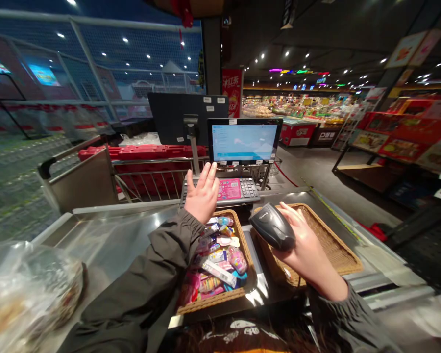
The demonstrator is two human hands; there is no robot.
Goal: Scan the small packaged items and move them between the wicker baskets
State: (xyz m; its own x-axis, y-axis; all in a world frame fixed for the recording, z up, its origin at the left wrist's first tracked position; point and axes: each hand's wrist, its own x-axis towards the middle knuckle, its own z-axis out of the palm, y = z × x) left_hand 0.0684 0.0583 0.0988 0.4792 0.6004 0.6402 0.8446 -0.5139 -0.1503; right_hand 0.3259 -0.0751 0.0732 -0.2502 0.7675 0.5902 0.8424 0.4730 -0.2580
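Observation:
My right hand is wrapped round a black handheld barcode scanner, above a wicker basket. My left hand is raised with its fingers stretched out and holds nothing. It hovers near the left part of a keyboard, and whether it touches the keys I cannot tell. A pink printed packet lies over the keyboard's middle. Below my left hand, a second wicker basket is filled with several small, brightly wrapped items, partly hidden by my left sleeve.
Behind the keyboard stands a lit touchscreen monitor, with a dark second screen beside it. Clear plastic bags lie on the metal counter at left. A metal cart stands beyond the counter; shelves of boxed goods are at right.

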